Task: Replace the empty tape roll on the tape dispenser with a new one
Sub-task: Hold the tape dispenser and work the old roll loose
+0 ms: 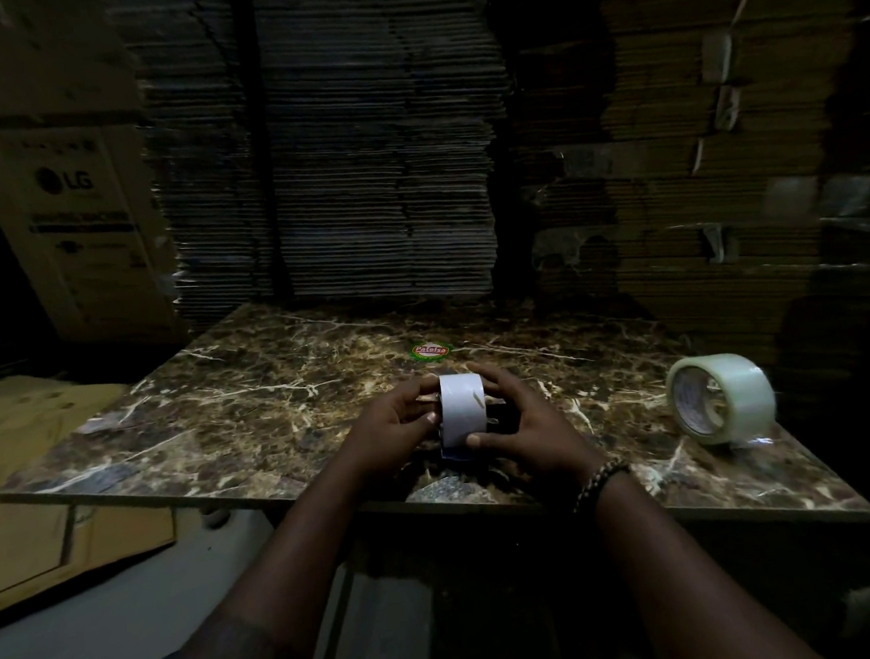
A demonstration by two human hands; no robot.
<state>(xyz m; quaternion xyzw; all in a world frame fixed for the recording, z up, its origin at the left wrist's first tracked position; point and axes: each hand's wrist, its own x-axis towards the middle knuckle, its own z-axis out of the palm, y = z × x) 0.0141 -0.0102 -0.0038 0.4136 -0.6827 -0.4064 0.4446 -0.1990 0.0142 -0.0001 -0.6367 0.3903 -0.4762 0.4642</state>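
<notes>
A white empty tape roll (460, 409) stands on edge over the middle of the marble table (252, 393). Both hands grip it: my left hand (396, 424) on its left side, my right hand (524, 423) around its right side. A dark part of the tape dispenser (501, 417) shows between the roll and my right palm; the rest of it is hidden. A new roll of clear tape (717, 398) stands on edge at the table's right, apart from my hands.
A round red and green sticker (431, 351) lies on the table beyond my hands. Tall stacks of flattened cardboard (327, 146) rise right behind the table. A printed carton (76, 231) stands at the left, and flat cardboard (30, 460) lies lower left.
</notes>
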